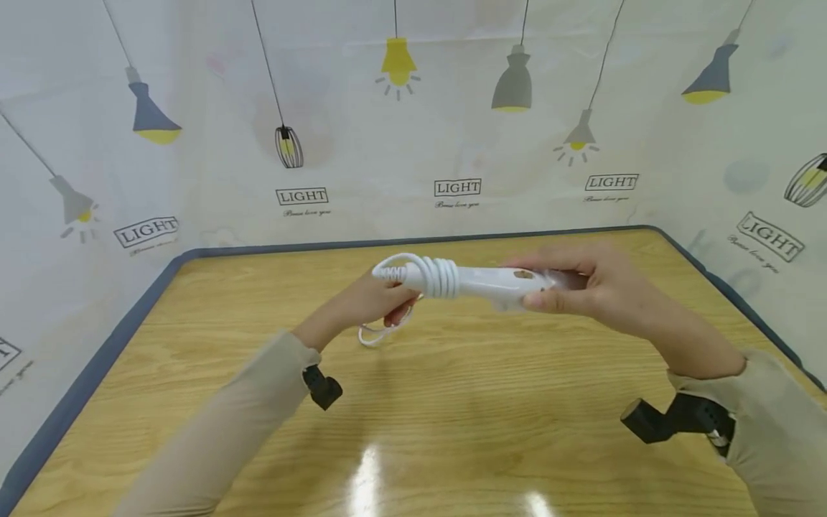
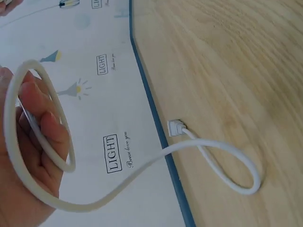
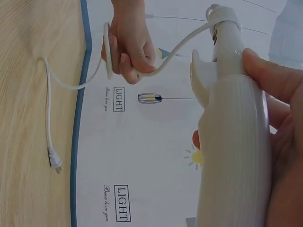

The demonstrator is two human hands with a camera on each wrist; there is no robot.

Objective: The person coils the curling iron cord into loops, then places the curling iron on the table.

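A white curling iron [image 1: 481, 282] is held up over the table, lying nearly level in the head view. My right hand [image 1: 604, 291] grips it, thumb on the near side and fingers behind. Several turns of its white power cord [image 1: 441, 278] wrap round the other end. My left hand [image 1: 365, 300] pinches the cord close to that end, and a loop circles the fingers in the left wrist view. From there the cord hangs down to a plug [image 3: 55, 161], seen over the table in the right wrist view. A clamp lever [image 3: 201, 80] sticks out from the iron's side.
A wood-grain table [image 1: 413, 409] with a dark blue edge strip [image 1: 336, 246] spreads below both hands. White cloth walls [image 1: 362, 129] printed with lamps rise at the back and sides. Each forearm carries a black wrist camera [image 1: 323, 388].
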